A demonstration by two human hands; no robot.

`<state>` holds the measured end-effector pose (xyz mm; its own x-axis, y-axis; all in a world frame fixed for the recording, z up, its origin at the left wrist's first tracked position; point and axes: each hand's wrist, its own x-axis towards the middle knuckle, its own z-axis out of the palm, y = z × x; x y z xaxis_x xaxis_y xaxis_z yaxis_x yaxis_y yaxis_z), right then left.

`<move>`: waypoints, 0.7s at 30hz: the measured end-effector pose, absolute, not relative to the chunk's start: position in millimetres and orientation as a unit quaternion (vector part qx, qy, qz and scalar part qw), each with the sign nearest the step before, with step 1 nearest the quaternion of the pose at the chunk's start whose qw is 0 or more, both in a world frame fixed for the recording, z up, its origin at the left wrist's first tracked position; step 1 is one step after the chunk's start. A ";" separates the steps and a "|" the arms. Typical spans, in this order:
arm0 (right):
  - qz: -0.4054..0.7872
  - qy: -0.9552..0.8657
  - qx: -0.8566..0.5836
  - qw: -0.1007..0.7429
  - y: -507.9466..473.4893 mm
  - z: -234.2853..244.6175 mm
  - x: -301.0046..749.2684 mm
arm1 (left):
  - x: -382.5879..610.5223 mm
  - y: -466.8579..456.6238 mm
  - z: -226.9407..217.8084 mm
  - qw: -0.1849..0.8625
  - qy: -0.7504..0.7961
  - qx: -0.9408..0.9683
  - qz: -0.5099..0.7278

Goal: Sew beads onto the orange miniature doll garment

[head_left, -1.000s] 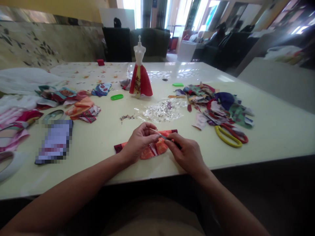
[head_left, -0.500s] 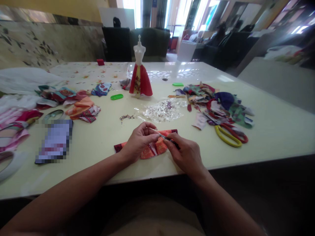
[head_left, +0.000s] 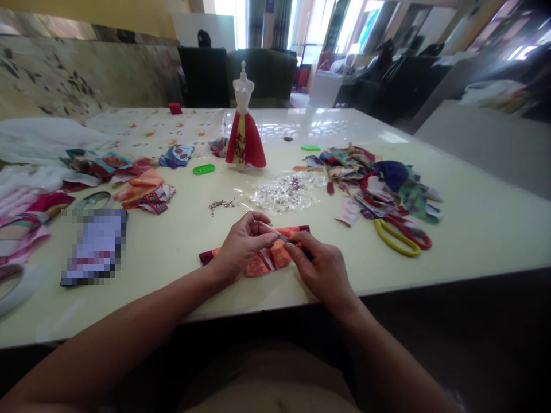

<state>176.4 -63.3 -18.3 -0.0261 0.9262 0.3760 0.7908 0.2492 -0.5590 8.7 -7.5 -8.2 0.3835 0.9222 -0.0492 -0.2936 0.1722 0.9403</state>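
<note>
My left hand (head_left: 243, 244) is curled, its fingertips pinched together over a curved orange and dark red fabric piece (head_left: 262, 263) lying near the table's front edge. What the fingertips pinch is too small to name. My right hand (head_left: 321, 267) is closed on a thin metal tool (head_left: 284, 237), maybe tweezers, whose tip points left toward my left fingertips. Both hands rest on the fabric. Behind them lies a clear sheet with small beads (head_left: 286, 194), and a little pile of beads (head_left: 221, 204) to its left.
A small white mannequin in a red skirt (head_left: 245, 140) stands mid-table. Yellow and red scissors (head_left: 400, 236) lie by a heap of fabric scraps (head_left: 379, 180) at right. More scraps (head_left: 144, 192), two green lids (head_left: 204, 169) and a blurred card (head_left: 97, 246) lie left on the cream table (head_left: 473, 229).
</note>
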 end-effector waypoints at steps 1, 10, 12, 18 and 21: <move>0.075 -0.710 -0.608 0.347 -63.6 -19.5 175.7 | 8.7 -7.4 -8.5 0.688 0.339 0.465 0.443; -0.034 -0.718 -0.589 0.368 -63.7 -26.2 168.9 | 9.9 -8.1 -7.2 0.700 0.358 0.433 0.442; 0.036 -0.705 -0.598 0.380 -63.7 -24.8 169.3 | 10.6 -8.7 -6.1 0.700 0.355 0.434 0.442; 0.151 -0.680 -0.598 0.396 -64.1 -23.4 171.1 | 10.4 -8.4 -8.3 0.699 0.337 0.445 0.447; 0.131 -0.686 -0.607 0.379 -65.0 -22.3 172.2 | 10.3 -8.2 -9.7 0.682 0.335 0.461 0.458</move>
<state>172.2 -65.0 -22.3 0.0237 0.9325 0.3604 0.7333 0.2288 -0.6402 10.3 -8.2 -9.7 0.3554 0.9341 -0.0348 -0.3152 0.1548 0.9363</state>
